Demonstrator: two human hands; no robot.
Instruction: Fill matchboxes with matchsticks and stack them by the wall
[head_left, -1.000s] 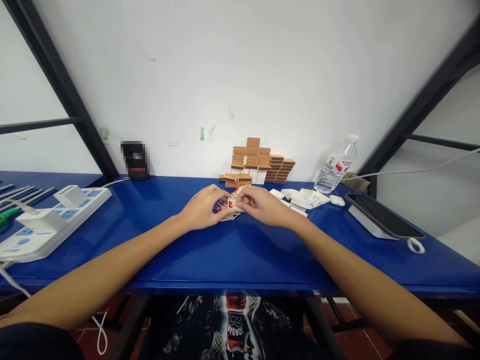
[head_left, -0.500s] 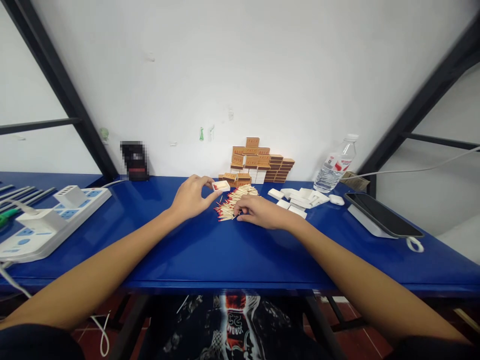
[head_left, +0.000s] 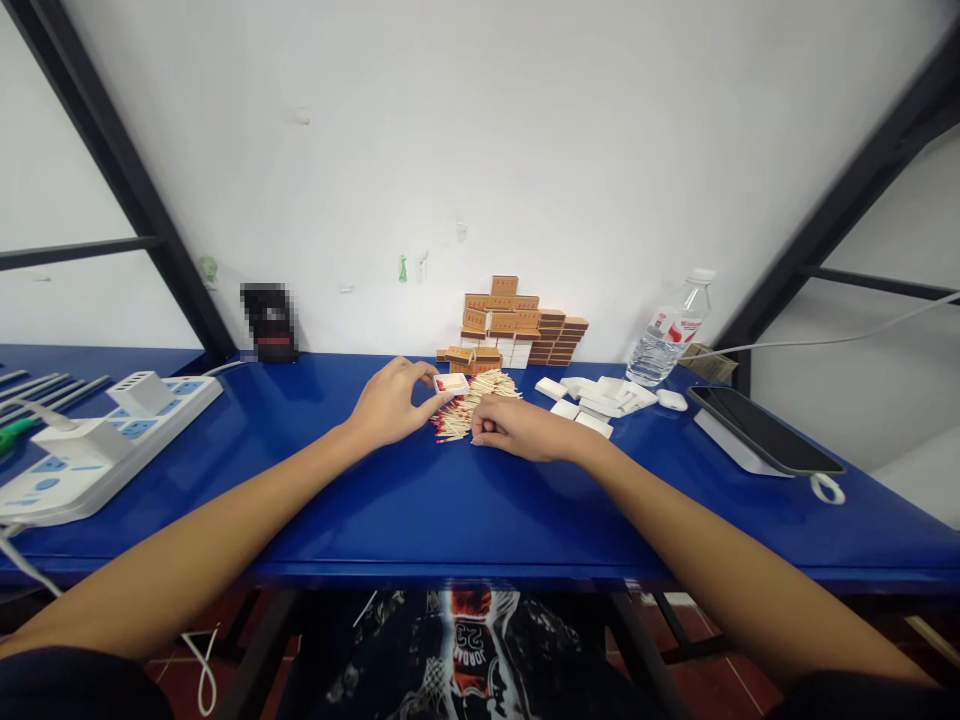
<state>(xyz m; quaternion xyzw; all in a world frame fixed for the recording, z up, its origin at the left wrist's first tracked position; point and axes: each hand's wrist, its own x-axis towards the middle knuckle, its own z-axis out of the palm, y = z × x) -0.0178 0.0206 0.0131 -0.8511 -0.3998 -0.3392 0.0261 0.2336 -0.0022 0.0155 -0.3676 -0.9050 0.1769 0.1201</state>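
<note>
Between the thumb and fingers of my left hand (head_left: 394, 402) is a small white matchbox tray (head_left: 458, 389), tilted, with red-tipped matches inside. It hovers over the left part of a loose pile of matches (head_left: 491, 384) on the blue table. My right hand (head_left: 517, 427) is at the near right edge of this pile, fingers curled and pinched together. Whatever lies between those fingertips is hidden. To the right of my right hand, several white matchbox trays (head_left: 611, 393) lie in a loose heap.
Stacked matchboxes (head_left: 504, 322) stand against the wall behind the pile. A water bottle (head_left: 671, 330), a white earbud case (head_left: 672, 400) and a propped phone (head_left: 765, 430) are on the right. Leftward lies a power strip (head_left: 169, 440) with plugged-in adapters on the blue table (head_left: 450, 520).
My left hand has moved the matchbox tray slightly right and nearer, over the match pile. My right fingers have drawn closer together at the pile's near edge.
</note>
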